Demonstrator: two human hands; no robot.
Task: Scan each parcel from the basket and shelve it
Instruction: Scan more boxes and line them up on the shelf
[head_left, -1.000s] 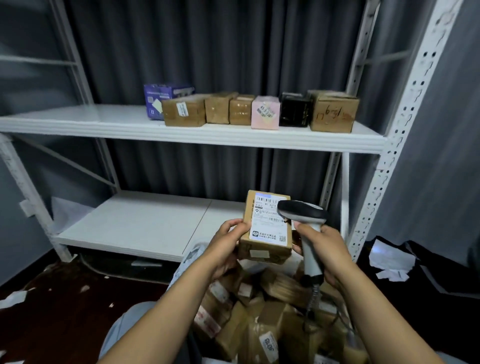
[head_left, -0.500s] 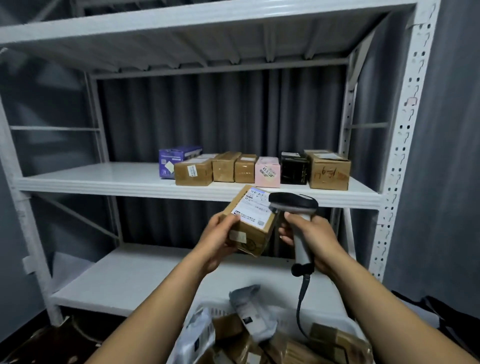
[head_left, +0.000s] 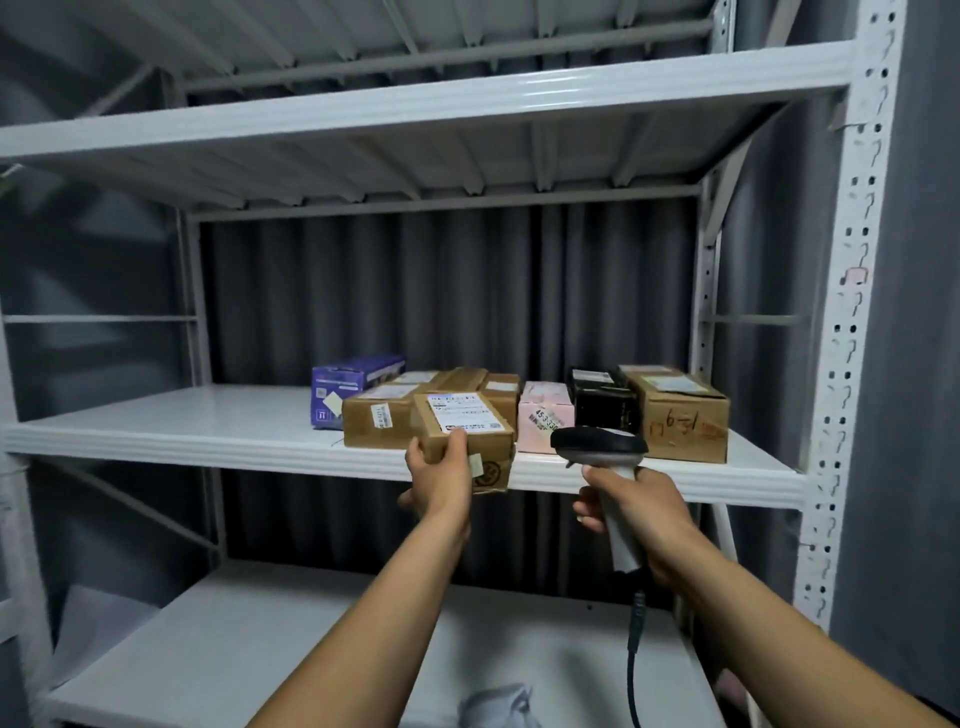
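Note:
My left hand (head_left: 440, 474) grips a small brown cardboard parcel (head_left: 467, 436) with a white shipping label on top, held at the front edge of the middle white shelf (head_left: 208, 436), in front of the row of parcels standing there. My right hand (head_left: 631, 506) holds the handle of a barcode scanner (head_left: 597, 448), whose dark head points toward the shelf; its cable hangs down. The basket is out of view.
On the shelf stand a purple box (head_left: 343, 387), several brown boxes (head_left: 376, 423), a pink box (head_left: 545, 418), a black box (head_left: 602, 400) and a larger brown box (head_left: 680, 415). A white upright post (head_left: 847, 322) rises at right. The lower shelf (head_left: 260, 639) holds a grey bag (head_left: 498, 706).
My view has lifted from the basket to the shelf. My left hand has carried the parcel up and forward to the shelf edge. The scanner has moved away from the label, to the right.

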